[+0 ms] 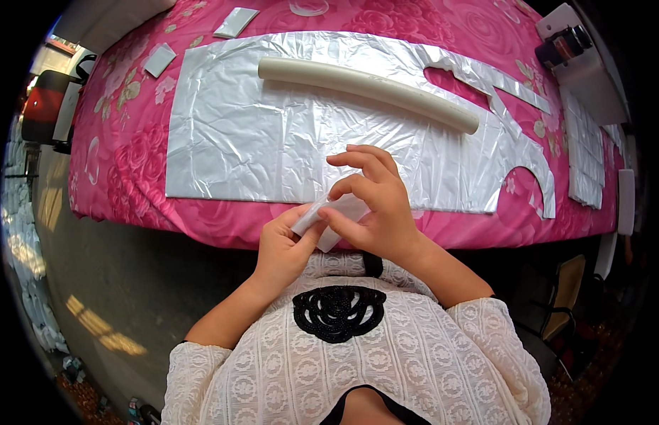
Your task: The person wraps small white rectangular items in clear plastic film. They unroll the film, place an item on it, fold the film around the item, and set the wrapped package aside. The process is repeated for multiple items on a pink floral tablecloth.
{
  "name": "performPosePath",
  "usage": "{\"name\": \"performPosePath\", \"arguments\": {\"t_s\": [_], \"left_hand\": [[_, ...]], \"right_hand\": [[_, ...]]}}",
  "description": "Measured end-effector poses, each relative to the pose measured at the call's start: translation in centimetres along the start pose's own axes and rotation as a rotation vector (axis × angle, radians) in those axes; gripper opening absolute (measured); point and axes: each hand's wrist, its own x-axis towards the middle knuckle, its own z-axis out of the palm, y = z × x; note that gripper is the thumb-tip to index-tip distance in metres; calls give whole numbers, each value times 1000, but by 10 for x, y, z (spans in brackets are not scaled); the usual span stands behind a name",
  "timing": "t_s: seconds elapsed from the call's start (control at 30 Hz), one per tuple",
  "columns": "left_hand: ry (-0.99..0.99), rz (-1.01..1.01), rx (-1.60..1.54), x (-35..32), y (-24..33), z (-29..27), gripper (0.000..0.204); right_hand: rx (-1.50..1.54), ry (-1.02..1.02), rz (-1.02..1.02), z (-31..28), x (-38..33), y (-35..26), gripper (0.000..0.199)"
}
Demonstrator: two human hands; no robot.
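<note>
Just off the table's near edge, a small folded white plastic sheet [331, 239] is between my hands. My left hand [281, 244] is closed on its left side, thumb on top. My right hand [379, 209] pinches at its upper edge with thumb and index finger, while the other fingers are raised and curled. Part of the sheet is hidden behind my fingers. Beyond my hands lies a flat layer of shiny white plastic [223, 142], with looped, strap-like cut-outs at its right end. A pale tube [372, 88] rests slantwise across it.
A pink flowered cloth [124, 177] covers the table. Small folded plastic packets [159, 60] [236, 23] lie at the far left. A pile of folded plastic [583, 152] is at the right edge, near a white box [592, 71] with a dark cylindrical object [562, 45]. A chair [563, 294] stands lower right.
</note>
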Motion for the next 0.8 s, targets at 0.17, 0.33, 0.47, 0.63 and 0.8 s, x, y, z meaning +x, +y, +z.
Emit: {"name": "performPosePath", "arguments": {"t_s": [0.17, 0.33, 0.47, 0.63, 0.8], "left_hand": [[-24, 46, 10, -1, 0, -2, 27], [-131, -57, -204, -5, -2, -11, 33], [-164, -99, -319, -4, -5, -15, 41], [-167, -98, -377, -4, -9, -17, 41], [-89, -84, -415, -3, -7, -17, 39]], "right_hand": [[80, -34, 72, 2, -3, 2, 11], [162, -52, 130, 4, -4, 6, 9], [192, -50, 180, 6, -5, 7, 8], [208, 11, 208, 6, -3, 9, 9], [167, 34, 234, -1, -3, 16, 10]]}}
